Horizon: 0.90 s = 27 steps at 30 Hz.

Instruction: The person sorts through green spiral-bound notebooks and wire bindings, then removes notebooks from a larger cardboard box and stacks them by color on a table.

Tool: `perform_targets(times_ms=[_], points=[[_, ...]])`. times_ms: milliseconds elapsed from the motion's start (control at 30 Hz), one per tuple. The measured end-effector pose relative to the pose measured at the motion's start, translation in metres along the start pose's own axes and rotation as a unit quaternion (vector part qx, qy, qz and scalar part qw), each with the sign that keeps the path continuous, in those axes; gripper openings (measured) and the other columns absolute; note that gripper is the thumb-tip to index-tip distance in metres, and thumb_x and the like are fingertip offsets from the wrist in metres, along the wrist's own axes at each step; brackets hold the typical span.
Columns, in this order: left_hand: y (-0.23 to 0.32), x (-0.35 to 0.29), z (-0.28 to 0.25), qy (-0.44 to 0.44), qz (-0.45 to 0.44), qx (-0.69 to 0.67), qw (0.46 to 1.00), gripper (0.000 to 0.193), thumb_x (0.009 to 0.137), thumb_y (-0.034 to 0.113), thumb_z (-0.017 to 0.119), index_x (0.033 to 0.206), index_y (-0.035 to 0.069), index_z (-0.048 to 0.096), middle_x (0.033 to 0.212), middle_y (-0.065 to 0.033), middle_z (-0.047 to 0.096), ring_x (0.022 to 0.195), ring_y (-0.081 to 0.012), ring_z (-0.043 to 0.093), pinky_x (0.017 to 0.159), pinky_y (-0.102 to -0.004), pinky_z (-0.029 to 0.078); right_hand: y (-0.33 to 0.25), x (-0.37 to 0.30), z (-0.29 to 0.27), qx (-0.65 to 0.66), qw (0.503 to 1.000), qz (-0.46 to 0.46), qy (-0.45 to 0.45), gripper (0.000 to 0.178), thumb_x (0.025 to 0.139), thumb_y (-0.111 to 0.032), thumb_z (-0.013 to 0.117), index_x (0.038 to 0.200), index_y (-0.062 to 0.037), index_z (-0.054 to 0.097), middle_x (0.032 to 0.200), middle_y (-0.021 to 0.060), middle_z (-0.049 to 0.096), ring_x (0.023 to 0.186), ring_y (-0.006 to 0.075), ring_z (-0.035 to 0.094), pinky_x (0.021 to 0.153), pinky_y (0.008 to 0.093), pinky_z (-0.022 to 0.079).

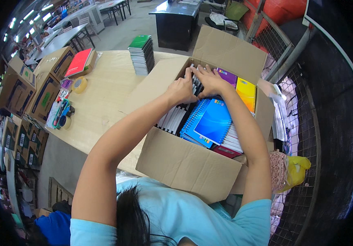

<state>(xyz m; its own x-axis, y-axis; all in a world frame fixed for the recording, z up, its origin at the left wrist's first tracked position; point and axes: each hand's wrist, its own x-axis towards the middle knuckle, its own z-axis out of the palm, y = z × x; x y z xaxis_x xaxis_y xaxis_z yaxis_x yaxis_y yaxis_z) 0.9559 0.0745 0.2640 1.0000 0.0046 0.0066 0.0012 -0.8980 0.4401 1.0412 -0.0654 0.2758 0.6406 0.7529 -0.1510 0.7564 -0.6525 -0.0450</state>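
- Right under the fingers, inside the cardboard box (189, 160), runs a row of notebooks (171, 120), with pale page edges and dark bindings facing up.
- The right hand (212, 83) lies over the row's far part, its fingers apart; the left hand (180, 89) is beside it, fingers bent, and I can't tell whether they grip anything.
- One notebook should feel light and bend a little; a bunch would be heavy and could fan out. I'd squeeze a bunch from both outer covers, clear of the wire coils, which could snag or get crushed.
- Just nearer the wearer than the fingers lies a blue notebook (213, 122), glossy and swirl-patterned, wire-bound, over other blue ones. That cover looks slippery, so I'd take it by opposite edges.
- Right of the fingers, a purple notebook (227, 76) and, past it, a yellow notebook (246, 93) share the shine, face up.
- Well left of and beyond the fingers, a green-topped stack (141, 56) stands tall on the table (111, 96); lifted whole, it would probably need support underneath.
- Farther left lies a flat red notebook (78, 62).
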Motion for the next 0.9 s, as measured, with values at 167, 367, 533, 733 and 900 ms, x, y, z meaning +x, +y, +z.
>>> perform_targets(times_ms=[167, 367, 533, 733, 900], points=[[0.001, 0.005, -0.012, 0.015, 0.0, -0.009, 1.0, 0.104, 0.062, 0.027, 0.082, 0.137, -0.009, 0.019, 0.099, -0.0331, 0.064, 0.096, -0.0453, 0.065, 0.086, -0.0469, 0.053, 0.002, 0.003, 0.001, 0.023, 1.0, 0.006, 0.007, 0.125, 0.059, -0.028, 0.083, 0.154, -0.0068, 0.004, 0.158, 0.0227, 0.014, 0.146, 0.0416, 0.012, 0.118, 0.0538, 0.016], [0.008, -0.012, -0.029, 0.024, 0.025, -0.006, 0.999, 0.109, 0.062, 0.029, 0.082, 0.14, -0.009, 0.016, 0.098, -0.0331, 0.064, 0.094, -0.0453, 0.065, 0.084, -0.047, 0.053, 0.014, -0.001, 0.007, 0.045, 0.998, 0.003, 0.043, 0.123, 0.056, -0.027, 0.083, 0.155, -0.015, 0.01, 0.157, 0.0251, 0.015, 0.145, 0.0442, 0.013, 0.117, 0.0527, 0.019], [0.007, -0.015, -0.03, 0.04, 0.018, -0.027, 0.999, 0.111, 0.06, 0.027, 0.082, 0.142, -0.008, 0.015, 0.094, -0.0327, 0.065, 0.092, -0.0465, 0.065, 0.083, -0.0478, 0.052, 0.015, -0.002, 0.006, 0.084, 0.99, -0.046, 0.101, 0.117, 0.055, -0.03, 0.086, 0.152, -0.0355, 0.021, 0.154, 0.0295, 0.02, 0.142, 0.0488, 0.018, 0.116, 0.0523, 0.023], [0.012, 0.003, -0.039, 0.073, 0.078, -0.007, 0.994, 0.116, 0.058, 0.027, 0.085, 0.141, -0.009, 0.013, 0.097, -0.0304, 0.066, 0.098, -0.0441, 0.065, 0.084, -0.0468, 0.053, 0.017, -0.01, -0.018, 0.189, 0.957, -0.184, 0.126, 0.113, 0.051, -0.025, 0.087, 0.15, -0.016, 0.032, 0.153, 0.0221, 0.029, 0.142, 0.0436, 0.023, 0.116, 0.05, 0.024], [-0.012, -0.001, -0.045, -0.007, 0.062, -0.058, 0.996, 0.117, 0.063, 0.028, 0.084, 0.143, -0.013, 0.01, 0.103, -0.0329, 0.064, 0.099, -0.0435, 0.064, 0.089, -0.0414, 0.051, -0.009, 0.001, -0.015, 0.286, 0.942, -0.168, 0.041, 0.093, 0.053, -0.014, 0.087, 0.136, -0.0034, 0.045, 0.138, 0.018, 0.05, 0.127, 0.0351, 0.047, 0.107, 0.0419, 0.037]])
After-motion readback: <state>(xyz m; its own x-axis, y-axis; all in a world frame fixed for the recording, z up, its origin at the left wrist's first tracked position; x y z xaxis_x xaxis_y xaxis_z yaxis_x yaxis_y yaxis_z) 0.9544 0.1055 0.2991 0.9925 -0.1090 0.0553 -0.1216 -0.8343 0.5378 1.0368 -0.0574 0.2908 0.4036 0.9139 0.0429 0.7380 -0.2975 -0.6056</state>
